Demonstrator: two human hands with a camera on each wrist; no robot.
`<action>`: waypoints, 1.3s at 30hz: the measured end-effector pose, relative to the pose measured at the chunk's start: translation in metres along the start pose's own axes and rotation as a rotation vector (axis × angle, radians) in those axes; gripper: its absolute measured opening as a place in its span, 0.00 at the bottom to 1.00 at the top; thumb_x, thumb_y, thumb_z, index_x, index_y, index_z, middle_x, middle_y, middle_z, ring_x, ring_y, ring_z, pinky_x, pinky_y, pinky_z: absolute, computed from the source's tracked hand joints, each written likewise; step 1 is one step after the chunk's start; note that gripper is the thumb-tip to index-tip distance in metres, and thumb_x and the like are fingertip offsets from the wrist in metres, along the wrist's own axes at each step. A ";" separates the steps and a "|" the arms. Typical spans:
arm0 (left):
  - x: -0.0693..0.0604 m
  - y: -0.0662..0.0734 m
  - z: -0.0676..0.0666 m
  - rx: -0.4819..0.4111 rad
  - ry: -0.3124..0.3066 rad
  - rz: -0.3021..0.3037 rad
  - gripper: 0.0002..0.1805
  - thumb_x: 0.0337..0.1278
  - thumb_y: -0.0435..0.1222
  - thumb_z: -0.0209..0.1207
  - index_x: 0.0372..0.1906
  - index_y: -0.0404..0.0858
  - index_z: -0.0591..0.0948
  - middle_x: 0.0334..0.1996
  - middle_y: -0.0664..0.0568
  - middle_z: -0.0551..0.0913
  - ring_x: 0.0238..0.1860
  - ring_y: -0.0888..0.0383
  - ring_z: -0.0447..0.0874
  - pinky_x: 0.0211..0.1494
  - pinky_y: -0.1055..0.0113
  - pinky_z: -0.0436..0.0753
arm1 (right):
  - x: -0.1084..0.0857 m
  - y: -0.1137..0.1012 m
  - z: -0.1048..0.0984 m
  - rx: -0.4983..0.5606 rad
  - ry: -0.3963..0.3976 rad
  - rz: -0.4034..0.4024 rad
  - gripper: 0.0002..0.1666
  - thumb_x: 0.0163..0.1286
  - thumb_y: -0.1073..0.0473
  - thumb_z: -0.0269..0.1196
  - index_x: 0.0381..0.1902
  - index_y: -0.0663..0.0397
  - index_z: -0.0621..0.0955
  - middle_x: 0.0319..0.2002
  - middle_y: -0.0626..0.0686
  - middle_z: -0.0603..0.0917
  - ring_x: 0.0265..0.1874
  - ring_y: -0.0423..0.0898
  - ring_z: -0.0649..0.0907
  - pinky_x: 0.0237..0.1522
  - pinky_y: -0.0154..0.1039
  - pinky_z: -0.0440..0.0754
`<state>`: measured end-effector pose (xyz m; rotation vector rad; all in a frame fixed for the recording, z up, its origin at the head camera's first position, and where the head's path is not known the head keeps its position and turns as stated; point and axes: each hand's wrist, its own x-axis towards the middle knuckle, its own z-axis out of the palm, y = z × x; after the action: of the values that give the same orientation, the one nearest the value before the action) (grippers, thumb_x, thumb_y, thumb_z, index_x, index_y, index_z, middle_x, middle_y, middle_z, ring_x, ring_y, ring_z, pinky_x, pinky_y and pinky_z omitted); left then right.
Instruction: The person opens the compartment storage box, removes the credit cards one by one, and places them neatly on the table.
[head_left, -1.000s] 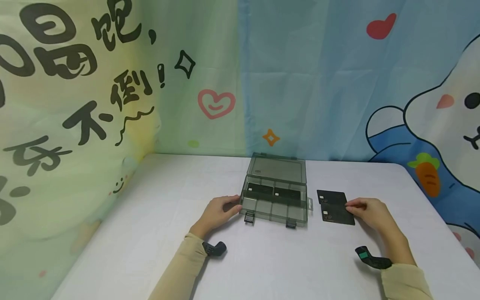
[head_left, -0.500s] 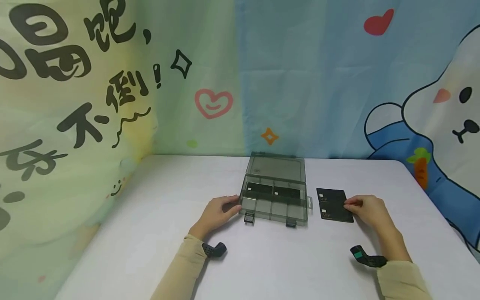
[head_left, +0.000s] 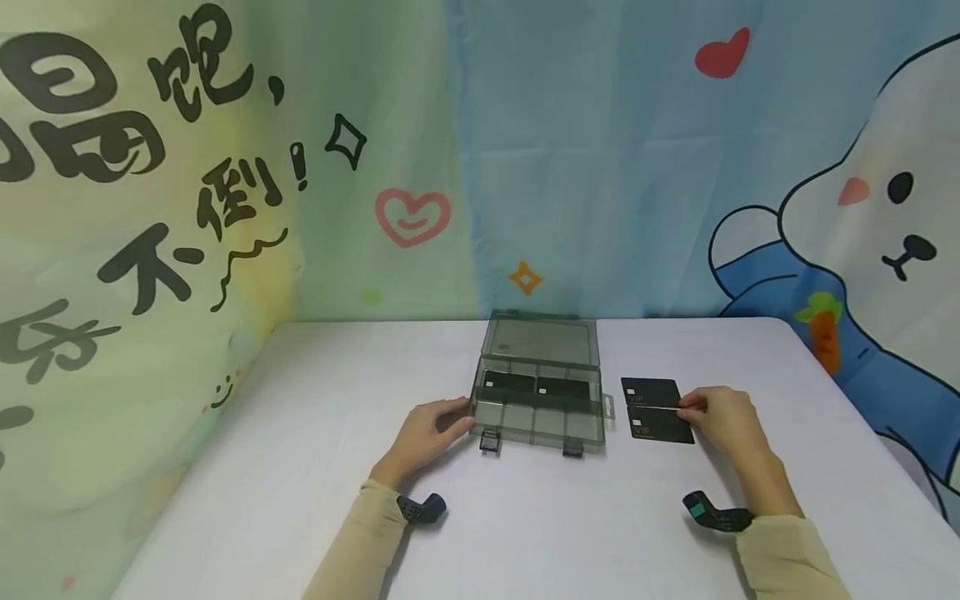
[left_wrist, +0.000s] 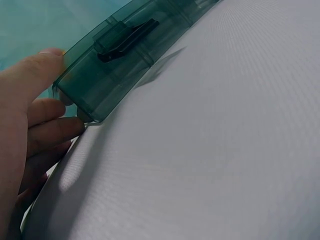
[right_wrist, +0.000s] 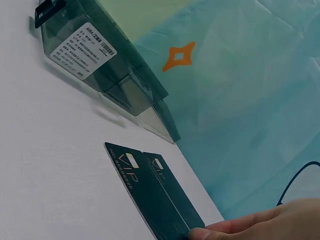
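Right hand (head_left: 723,418) pinching nearer black card (head_left: 662,426), pale edge (head_left: 654,407) now showing

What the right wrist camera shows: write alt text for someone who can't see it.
A right hand pinches at the seam between two dark, rectangular VIP cards set side by side. Beyond them, a translucent grey-green plastic box with a white printed label sits on a white tabletop.

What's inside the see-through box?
Inside the open box I can see two dark cards, side by side, each with a little pale square. They cover whatever is right under them, so I can't tell if anything is hidden there.
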<state>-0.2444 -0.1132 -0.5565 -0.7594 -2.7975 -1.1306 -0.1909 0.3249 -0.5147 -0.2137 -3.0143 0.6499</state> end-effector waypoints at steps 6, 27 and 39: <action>-0.005 -0.004 -0.002 0.023 0.037 0.008 0.26 0.61 0.52 0.57 0.58 0.40 0.79 0.56 0.50 0.81 0.59 0.51 0.78 0.67 0.57 0.73 | 0.006 0.005 -0.002 0.012 -0.090 -0.091 0.19 0.57 0.58 0.70 0.44 0.65 0.83 0.32 0.58 0.83 0.32 0.51 0.78 0.38 0.50 0.80; 0.001 -0.007 0.010 0.035 0.024 0.017 0.28 0.62 0.55 0.54 0.58 0.41 0.78 0.57 0.51 0.80 0.60 0.51 0.77 0.67 0.56 0.72 | -0.003 0.026 0.001 0.012 -0.172 -0.188 0.30 0.52 0.56 0.73 0.51 0.65 0.80 0.44 0.63 0.78 0.41 0.54 0.79 0.47 0.57 0.80; 0.001 -0.002 0.002 0.039 0.028 0.044 0.28 0.63 0.55 0.53 0.58 0.41 0.79 0.57 0.51 0.80 0.59 0.51 0.78 0.66 0.56 0.73 | -0.004 0.018 -0.005 0.001 -0.173 -0.152 0.30 0.52 0.55 0.73 0.51 0.65 0.80 0.47 0.65 0.77 0.42 0.55 0.78 0.48 0.56 0.80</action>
<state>-0.2464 -0.1127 -0.5594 -0.7905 -2.7570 -1.0686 -0.1845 0.3431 -0.5178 0.0758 -3.1526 0.6900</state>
